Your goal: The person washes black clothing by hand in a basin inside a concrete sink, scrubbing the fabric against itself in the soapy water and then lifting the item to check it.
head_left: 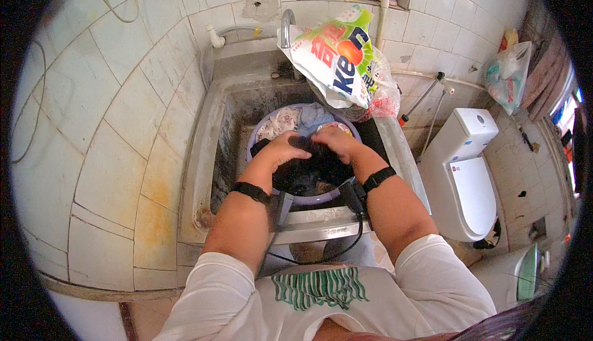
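1. Dark garment (312, 168): black, wet-looking cloth bunched in the near half of a round lavender wash basin (321, 198); gripped from both sides.
2. Left hand (281, 148): on the left part of the dark garment, fingers curled down and closed on the cloth; black band at the wrist (251, 191).
3. Right hand (335, 140): on the right part of the same garment, just beside the left hand, fingers bent and clamped on the cloth; black band at the wrist (378, 178), with a small black device and cable (352, 217) hanging below.
4. Other laundry (299, 119): pale floral and light blue pieces, heaped in the far half of the basin, beyond the hands.
5. Sink (204, 156): deep metal trough set against a white tiled wall, basin standing inside; rust stains along the near left rim.
6. Faucet (286, 27): metal, at the back edge of the sink.
7. Detergent bag (336, 57): large, green, white and red, leaning at the right rear corner of the sink.
8. Toilet (466, 168): white, lid down, to the right of the sink.
9. Plastic bag (508, 75): hung on the right wall.
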The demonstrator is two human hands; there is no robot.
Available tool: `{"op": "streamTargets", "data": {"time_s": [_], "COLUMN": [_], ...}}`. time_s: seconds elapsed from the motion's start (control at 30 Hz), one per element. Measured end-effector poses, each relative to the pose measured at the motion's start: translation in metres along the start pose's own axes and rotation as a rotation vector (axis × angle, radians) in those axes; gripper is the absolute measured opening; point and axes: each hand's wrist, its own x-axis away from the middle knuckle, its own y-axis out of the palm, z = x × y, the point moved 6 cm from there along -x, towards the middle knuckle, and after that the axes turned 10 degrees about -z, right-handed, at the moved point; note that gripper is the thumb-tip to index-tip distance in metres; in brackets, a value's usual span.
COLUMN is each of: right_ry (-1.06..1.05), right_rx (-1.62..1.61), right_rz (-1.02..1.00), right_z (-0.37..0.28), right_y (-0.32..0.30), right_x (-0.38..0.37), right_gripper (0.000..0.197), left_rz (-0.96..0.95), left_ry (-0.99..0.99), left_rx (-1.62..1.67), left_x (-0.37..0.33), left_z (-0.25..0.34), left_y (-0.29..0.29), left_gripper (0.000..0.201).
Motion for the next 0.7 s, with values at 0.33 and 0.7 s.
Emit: {"op": "streamTargets", "data": {"time_s": [0.33,0.7], "right_ry": [-0.226,-0.243], "right_rx": [-1.304,-1.014], "right_rz": [0.355,0.116], "right_z": [0.000,-0.044], "right_y": [-0.034,-0.001], "right_x": [0.011,0.021], "right_gripper": [0.028,0.043], "left_rz": [-0.115,-0.001], "left_ry": [-0.095,0.252], "left_rx": [0.123,1.053], "left_x": [-0.010,0.009], "left_z": [-0.014,0.023], "left_y": [0.007,0.010], "left_gripper": [0.057,0.036]}}
